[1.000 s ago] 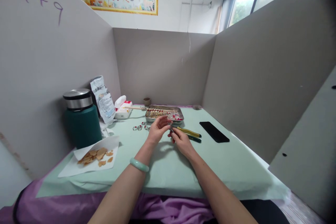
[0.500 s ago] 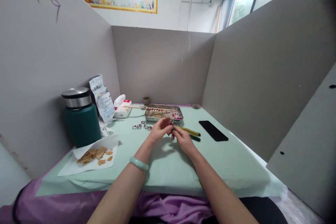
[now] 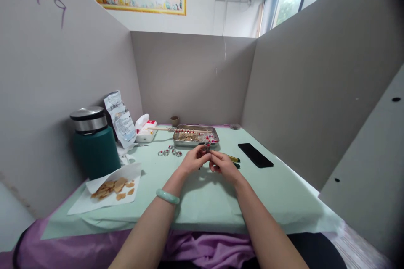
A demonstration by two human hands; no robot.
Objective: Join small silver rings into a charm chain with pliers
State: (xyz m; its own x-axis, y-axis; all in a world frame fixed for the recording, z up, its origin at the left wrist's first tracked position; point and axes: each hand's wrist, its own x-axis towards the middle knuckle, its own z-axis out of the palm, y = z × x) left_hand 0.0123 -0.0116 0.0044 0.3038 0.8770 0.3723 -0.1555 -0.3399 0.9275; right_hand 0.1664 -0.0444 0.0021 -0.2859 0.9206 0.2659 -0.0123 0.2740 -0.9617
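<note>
Both hands meet at the middle of the table, pinching a small beaded piece [image 3: 207, 146] with red beads and silvery parts; its exact form is too small to tell. My left hand [image 3: 193, 160], with a pale green bangle [image 3: 167, 196] on its wrist, has its fingers closed on it. My right hand [image 3: 224, 166] is closed too, its fingertips touching those of the left just below the beads. Several small silvery rings with red beads [image 3: 166, 152] lie left of the hands. Behind the right hand, pliers with yellow and green handles [image 3: 235, 159] are partly covered.
A metal tray [image 3: 175, 143] of small beads stands beyond the hands, a wooden stick [image 3: 161, 129] with rings across it. To the left are a green flask [image 3: 95, 151], a pouch [image 3: 121, 119], tissues [image 3: 147, 133] and chips on paper [image 3: 109, 189]. A black phone [image 3: 255, 155] lies right.
The hands have drawn closer together, and the right hand has turned and covers more of the pliers. The beaded piece now shows above the fingertips. The view has shifted slightly.
</note>
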